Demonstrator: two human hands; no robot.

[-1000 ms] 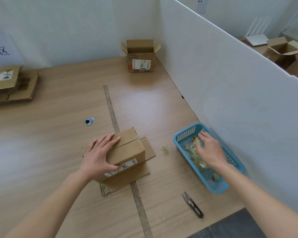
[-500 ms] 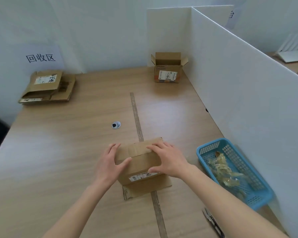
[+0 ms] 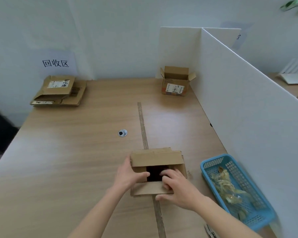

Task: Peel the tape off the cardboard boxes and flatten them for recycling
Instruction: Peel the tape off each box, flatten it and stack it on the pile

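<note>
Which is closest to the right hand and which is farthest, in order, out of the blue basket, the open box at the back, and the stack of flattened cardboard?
From the right hand:
1. Blue basket, just to its right by the white divider.
2. Open box, at the back right of the table.
3. Stack of flattened cardboard, in the far left corner under the sign.

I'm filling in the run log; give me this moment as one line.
stage: opening box to flatten | left hand: grips cardboard box side | right hand: fingers inside opening | peeled tape: in blue basket
</note>
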